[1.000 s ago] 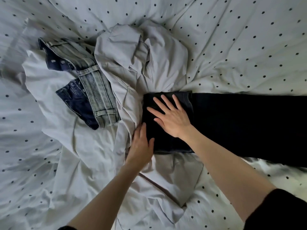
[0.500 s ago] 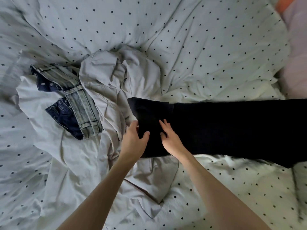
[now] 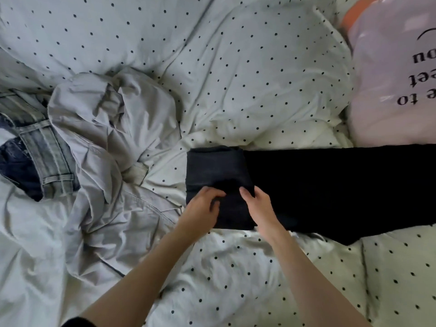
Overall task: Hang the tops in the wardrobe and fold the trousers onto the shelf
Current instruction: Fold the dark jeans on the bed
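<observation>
1. Black trousers (image 3: 330, 185) lie flat on the bed (image 3: 236, 67), their long axis running left to right; the unfolded length stretches away to the right and out of view.
2. At their left end a folded-over block (image 3: 217, 171) sits on top of the rest, and both hands work at its near edge.
3. Left hand (image 3: 203, 211) rests on the near left part of that fold with fingers curled down onto the cloth. It looks like a light pinch, though I cannot tell for sure that it grasps the fabric.
4. Right hand (image 3: 262, 206) sits just beside it at the fold's right edge, fingers (image 3: 245, 193) bent onto the black cloth, seemingly taking hold of the layer.
5. The coming move turns on this: the loose length lies to the right of both hands, so the fold should travel rightward along the long axis, with the right hand nearer that side.
6. Off to the left a crumpled grey garment (image 3: 106, 128) and denim jeans (image 3: 44, 152) lie heaped on the bed, well apart from the fold.
7. A pale pillow with lettering (image 3: 396, 74) sits at the upper right. No wardrobe or shelf is in view.
</observation>
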Demonstrator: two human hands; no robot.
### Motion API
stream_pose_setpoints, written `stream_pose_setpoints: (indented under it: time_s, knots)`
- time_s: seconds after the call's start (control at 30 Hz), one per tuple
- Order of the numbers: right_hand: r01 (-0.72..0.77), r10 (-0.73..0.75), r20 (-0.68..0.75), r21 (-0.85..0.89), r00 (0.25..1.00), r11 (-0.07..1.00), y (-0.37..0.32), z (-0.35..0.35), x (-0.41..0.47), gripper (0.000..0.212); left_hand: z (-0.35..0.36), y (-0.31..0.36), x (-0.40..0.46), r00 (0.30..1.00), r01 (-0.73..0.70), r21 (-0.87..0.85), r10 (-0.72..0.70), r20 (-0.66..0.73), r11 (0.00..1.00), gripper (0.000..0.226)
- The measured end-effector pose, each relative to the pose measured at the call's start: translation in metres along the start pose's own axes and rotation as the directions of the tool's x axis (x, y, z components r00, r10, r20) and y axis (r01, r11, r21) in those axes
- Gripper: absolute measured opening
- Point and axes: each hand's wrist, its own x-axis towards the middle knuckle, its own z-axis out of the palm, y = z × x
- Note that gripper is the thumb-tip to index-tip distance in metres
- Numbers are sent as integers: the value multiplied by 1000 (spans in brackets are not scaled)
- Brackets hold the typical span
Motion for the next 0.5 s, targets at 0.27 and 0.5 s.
stream_pose_setpoints:
  time_s: [0.27,0.5]
  knots:
    - [-25,3,-124,-176,992,984,16,-7,12,19,14,-34,39,986,-123,620,164,-10,775,57]
    - [396,-765,80,-887,639,238,25,2,21,48,55,-59,77,985,21,685,101,-138,728,54]
